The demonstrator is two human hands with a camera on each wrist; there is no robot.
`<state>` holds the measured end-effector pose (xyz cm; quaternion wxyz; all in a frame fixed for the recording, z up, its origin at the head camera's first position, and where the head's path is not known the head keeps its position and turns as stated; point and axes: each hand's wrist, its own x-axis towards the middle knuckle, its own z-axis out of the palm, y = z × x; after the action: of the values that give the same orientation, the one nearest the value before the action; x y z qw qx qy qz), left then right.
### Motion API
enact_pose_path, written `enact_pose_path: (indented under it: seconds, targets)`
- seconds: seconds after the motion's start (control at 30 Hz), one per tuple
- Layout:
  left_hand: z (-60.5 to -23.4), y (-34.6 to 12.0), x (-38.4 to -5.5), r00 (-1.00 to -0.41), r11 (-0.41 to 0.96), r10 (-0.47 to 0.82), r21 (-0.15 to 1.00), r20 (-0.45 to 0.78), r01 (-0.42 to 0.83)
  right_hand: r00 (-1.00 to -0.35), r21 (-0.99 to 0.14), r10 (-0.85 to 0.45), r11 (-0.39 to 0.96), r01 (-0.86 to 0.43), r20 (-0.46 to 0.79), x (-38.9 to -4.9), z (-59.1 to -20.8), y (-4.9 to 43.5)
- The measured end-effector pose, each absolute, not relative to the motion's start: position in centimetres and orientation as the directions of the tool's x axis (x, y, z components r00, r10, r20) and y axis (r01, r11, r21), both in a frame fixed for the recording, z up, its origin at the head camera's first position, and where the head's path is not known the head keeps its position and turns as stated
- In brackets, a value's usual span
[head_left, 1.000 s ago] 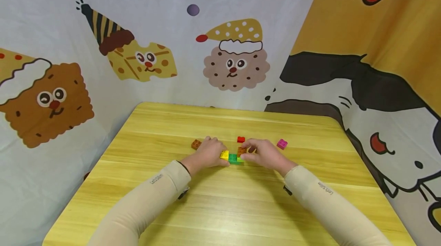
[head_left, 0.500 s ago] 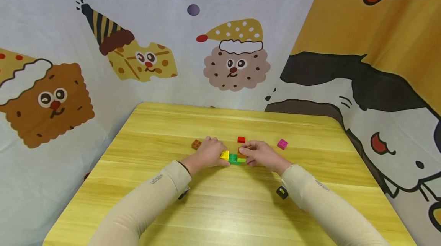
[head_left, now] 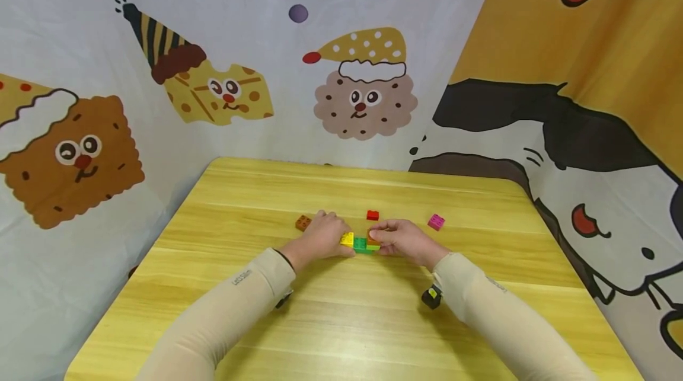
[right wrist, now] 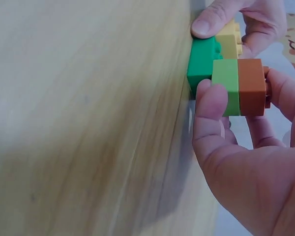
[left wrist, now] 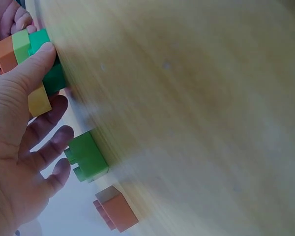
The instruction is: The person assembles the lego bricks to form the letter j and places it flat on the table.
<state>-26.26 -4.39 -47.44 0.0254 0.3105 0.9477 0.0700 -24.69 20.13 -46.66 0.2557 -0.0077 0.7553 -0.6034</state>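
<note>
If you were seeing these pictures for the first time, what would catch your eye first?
Most striking is the small block stack at the middle of the yellow wooden table, with green, yellow, light green and brown bricks. The left hand steadies its yellow and green end while the right hand pinches the brown and light green bricks. Loose red, pink and brown bricks lie behind, before bright cartoon curtains.

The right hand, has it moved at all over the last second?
Yes. The right hand slid left, toward the left hand, leaving a wider gap to the pink brick, which stayed put.
</note>
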Motion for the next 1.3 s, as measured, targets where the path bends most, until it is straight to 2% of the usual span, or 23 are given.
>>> enact_pose_path:
  seconds: [0.2,0.5,0.83,1.0,1.13,1.3]
  targets:
    - [-47.4,-4.4,-26.3,-0.809,0.8,0.587,0.152,-0.004,0.58,-0.86,-0.91,-0.31,0.223,0.349,-0.406,-25.1,-47.0,20.1]
    - [-47.3,-4.2,-26.1,-0.807,0.796,0.591,0.161,-0.003,0.583,-0.789,-0.874,-0.378,0.192,0.446,-0.485,-25.0,-47.3,20.9]
    - [-47.4,-4.1,-26.2,-0.808,0.802,0.59,0.119,-0.008,0.585,-0.787,-0.879,-0.394,0.188,0.437,-0.475,-25.2,-47.7,21.0]
    - [-47.4,-4.3,-26.1,-0.784,0.782,0.621,0.073,0.002,0.619,-0.79,-0.88,-0.388,0.19,0.435,-0.474,-25.2,-48.0,21.1]
    - [-46.0,-6.5,-26.7,-0.765,0.76,0.644,0.112,0.002,0.64,-0.794,-0.884,-0.387,0.192,0.427,-0.468,-25.3,-48.2,21.0]
    - [-44.3,-11.0,-28.1,-0.801,0.796,0.598,0.135,-0.018,0.591,-0.798,-0.885,-0.382,0.187,0.427,-0.466,-25.2,-48.2,21.0]
